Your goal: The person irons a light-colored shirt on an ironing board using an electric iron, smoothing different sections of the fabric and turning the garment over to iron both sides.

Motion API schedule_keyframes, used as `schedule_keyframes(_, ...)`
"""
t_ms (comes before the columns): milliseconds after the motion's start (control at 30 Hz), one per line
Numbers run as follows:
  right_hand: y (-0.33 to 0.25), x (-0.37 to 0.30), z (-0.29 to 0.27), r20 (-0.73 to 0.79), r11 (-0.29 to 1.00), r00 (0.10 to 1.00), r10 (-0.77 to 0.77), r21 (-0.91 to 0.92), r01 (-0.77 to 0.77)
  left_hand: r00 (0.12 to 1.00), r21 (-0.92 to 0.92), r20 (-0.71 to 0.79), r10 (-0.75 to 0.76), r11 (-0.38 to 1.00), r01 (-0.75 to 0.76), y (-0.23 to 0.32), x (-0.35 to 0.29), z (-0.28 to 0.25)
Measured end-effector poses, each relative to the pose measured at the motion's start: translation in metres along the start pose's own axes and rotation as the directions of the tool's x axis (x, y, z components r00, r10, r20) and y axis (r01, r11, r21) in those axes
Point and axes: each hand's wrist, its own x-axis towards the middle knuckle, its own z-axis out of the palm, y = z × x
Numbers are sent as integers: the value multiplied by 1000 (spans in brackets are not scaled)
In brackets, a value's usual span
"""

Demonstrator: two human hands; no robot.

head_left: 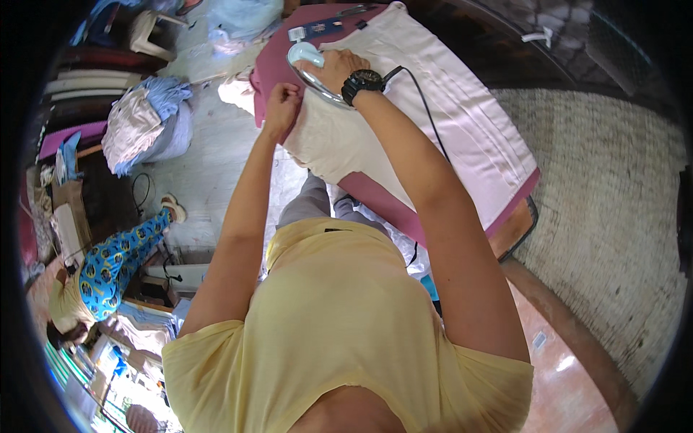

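Observation:
A clothes iron (306,53) with a pale blue top and shiny metal base rests on a cream garment (361,126). My right hand (339,67) is closed around the iron's handle, and a black watch sits on that wrist. The iron's black cord (426,108) runs across the garment. At the garment's left edge is my left hand (283,108), its fingers curled in. Whether it pinches the fabric is hidden. Under the garment lies an ironing board (393,206) with a dark pink cover.
A dark blue tag or card (317,29) lies on the board's far end. Bundles of clothes (148,126) sit on the floor at left. Beyond them are a plastic chair (151,35) and a bending person in blue patterned trousers (119,263). A rough pale wall (592,187) stands at right.

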Motion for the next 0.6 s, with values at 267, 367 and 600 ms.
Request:
schedule_keyframes(267,145,-174,-80,148,951,962,231,-245,-191,965,799,-5,264,581,-155,30,22,40)
schedule_keyframes(367,246,-262,-107,169,917,906,389,-167,-362,975,793,28,219,589,-155,49,18,56)
schedule_keyframes(600,341,-405,-148,-347,788,764,544,-103,-608,943,216,251,220,936,-276,36,29,40)
